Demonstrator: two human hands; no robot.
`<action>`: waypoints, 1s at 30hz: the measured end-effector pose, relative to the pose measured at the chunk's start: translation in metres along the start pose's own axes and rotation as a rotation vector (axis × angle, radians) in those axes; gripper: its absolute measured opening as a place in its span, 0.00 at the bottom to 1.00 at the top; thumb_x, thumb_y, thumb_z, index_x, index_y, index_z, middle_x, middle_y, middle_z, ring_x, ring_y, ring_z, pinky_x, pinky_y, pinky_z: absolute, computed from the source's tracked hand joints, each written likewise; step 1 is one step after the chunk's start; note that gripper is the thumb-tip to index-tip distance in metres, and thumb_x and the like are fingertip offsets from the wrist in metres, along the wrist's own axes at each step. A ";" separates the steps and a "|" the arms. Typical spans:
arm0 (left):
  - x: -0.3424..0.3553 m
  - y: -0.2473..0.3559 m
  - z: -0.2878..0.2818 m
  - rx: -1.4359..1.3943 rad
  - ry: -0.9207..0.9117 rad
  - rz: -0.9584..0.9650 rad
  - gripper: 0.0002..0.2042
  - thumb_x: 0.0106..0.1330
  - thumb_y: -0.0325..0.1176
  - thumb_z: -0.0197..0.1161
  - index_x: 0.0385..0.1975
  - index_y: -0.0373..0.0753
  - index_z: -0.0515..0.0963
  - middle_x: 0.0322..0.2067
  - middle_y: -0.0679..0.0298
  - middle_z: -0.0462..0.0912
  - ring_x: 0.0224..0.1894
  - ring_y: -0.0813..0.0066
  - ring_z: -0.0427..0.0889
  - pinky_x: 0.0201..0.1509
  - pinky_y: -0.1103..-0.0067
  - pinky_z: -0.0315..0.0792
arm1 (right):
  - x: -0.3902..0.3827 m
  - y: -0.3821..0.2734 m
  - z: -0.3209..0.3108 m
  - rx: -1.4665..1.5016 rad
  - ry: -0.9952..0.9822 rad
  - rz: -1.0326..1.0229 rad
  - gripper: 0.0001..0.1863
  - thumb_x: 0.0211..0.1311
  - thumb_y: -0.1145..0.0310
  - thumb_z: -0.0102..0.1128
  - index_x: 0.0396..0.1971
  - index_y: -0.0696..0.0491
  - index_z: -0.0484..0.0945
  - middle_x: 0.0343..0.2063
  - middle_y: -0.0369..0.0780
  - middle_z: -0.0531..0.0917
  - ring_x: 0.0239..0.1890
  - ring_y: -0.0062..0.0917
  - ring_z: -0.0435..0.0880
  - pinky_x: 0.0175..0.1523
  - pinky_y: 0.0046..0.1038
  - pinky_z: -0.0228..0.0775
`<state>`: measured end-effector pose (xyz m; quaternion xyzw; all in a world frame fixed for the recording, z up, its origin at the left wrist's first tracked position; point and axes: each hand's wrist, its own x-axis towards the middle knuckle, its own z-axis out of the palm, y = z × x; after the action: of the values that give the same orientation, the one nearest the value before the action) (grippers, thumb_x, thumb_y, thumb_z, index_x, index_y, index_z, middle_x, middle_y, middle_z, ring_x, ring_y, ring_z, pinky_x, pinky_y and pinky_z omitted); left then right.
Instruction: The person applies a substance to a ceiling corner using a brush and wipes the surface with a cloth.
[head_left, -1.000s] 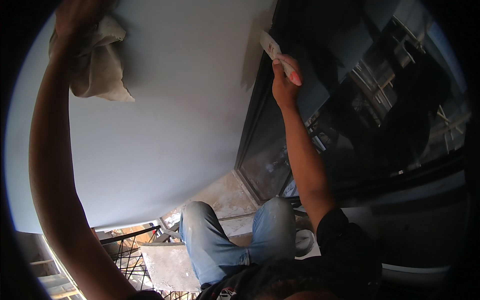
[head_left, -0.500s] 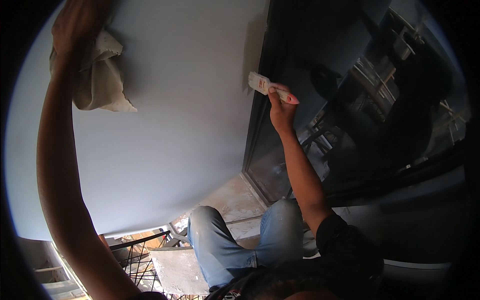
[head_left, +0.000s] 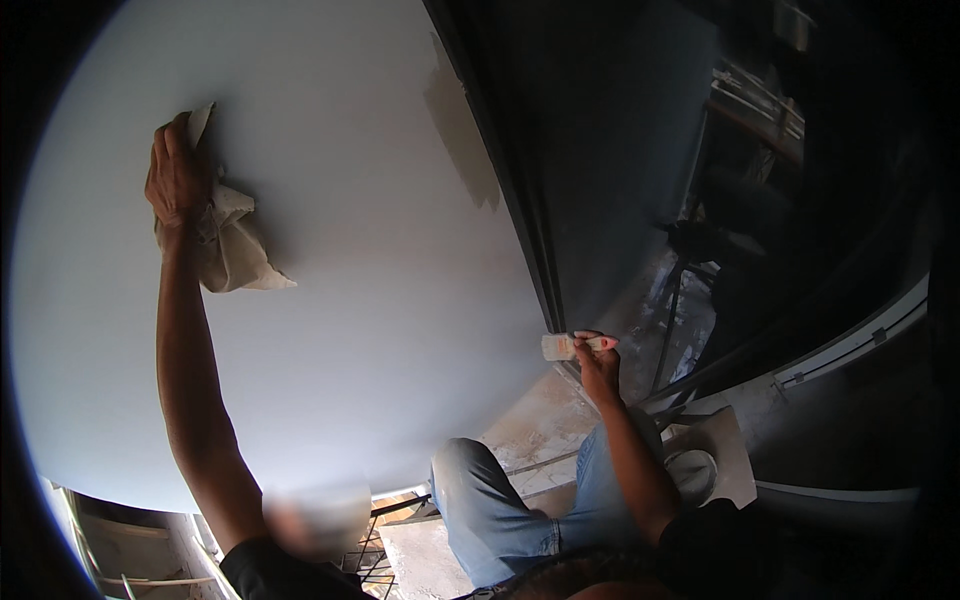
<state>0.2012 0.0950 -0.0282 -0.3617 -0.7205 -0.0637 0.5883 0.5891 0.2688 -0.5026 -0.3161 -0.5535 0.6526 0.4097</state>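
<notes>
My left hand (head_left: 178, 175) grips a crumpled beige cloth (head_left: 243, 255) against the pale wall (head_left: 350, 330). My right hand (head_left: 600, 372) holds a paintbrush (head_left: 557, 347) with pale bristles and a pinkish handle tip, beside the lower part of the dark window frame (head_left: 532, 258). A brownish-grey patch (head_left: 460, 140) lies on the wall along that frame, above the brush.
Dark reflective glass (head_left: 630, 180) fills the right. Below are my jeans-covered knees (head_left: 470, 480), a pale round container (head_left: 690, 475) beside my right leg, a pale board (head_left: 405, 550) and thin metal bars (head_left: 376, 568). The floor (head_left: 525, 430) looks dusty.
My right hand has moved down along the frame with the brush. My left hand and cloth appear lower and further right, as the whole view has shifted too.
</notes>
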 end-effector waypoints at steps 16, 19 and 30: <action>-0.096 0.270 0.117 -1.113 -0.430 -0.737 0.14 0.62 0.36 0.58 0.41 0.32 0.74 0.35 0.51 0.81 0.39 0.61 0.81 0.45 0.71 0.72 | -0.023 -0.029 -0.060 0.010 0.174 0.093 0.11 0.61 0.69 0.57 0.39 0.60 0.71 0.31 0.39 0.79 0.34 0.21 0.78 0.43 0.22 0.69; -0.098 0.282 0.135 -1.099 -0.399 -0.850 0.14 0.59 0.38 0.60 0.39 0.33 0.74 0.36 0.50 0.81 0.41 0.59 0.81 0.46 0.69 0.72 | -0.022 -0.032 -0.062 -0.001 0.165 0.085 0.11 0.60 0.70 0.56 0.39 0.60 0.71 0.31 0.39 0.79 0.34 0.21 0.78 0.43 0.22 0.69; -0.088 0.350 0.166 -1.258 -0.024 -1.055 0.11 0.58 0.31 0.58 0.37 0.32 0.74 0.34 0.52 0.81 0.36 0.63 0.80 0.43 0.71 0.73 | -0.023 -0.036 -0.061 -0.007 0.144 0.094 0.11 0.61 0.69 0.57 0.38 0.60 0.73 0.30 0.38 0.79 0.33 0.20 0.77 0.42 0.22 0.69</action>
<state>0.2809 0.3975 -0.2739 -0.2383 -0.6317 -0.7200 0.1606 0.6589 0.2782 -0.4799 -0.3894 -0.5094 0.6447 0.4162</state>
